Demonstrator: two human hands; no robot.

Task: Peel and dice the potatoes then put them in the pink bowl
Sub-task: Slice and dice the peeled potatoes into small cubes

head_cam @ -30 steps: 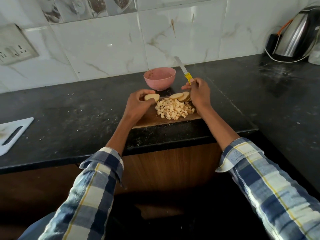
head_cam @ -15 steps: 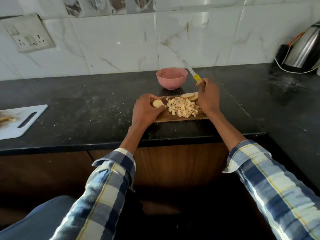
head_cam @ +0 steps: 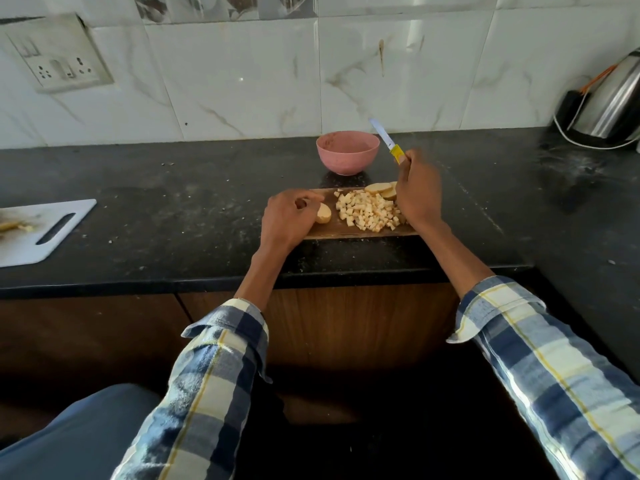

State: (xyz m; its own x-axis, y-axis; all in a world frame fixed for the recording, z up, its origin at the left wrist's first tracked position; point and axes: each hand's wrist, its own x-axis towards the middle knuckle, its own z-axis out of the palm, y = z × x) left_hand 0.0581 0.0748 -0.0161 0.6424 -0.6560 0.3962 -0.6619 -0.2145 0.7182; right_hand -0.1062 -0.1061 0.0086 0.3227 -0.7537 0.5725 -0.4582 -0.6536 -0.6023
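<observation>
Writing or brand marks cannot be read on anything here. Left hand [head_cam: 289, 220] curls round a potato slice [head_cam: 323, 213] on the wooden board [head_cam: 346, 230]. Right hand [head_cam: 417, 194] grips the yellow-handled knife [head_cam: 389, 142], its blade pointing up and away to the left. Diced potato [head_cam: 369, 211] lies between both hands; the pink bowl [head_cam: 347, 152] stands beyond them on the worktop [head_cam: 173, 202].
</observation>
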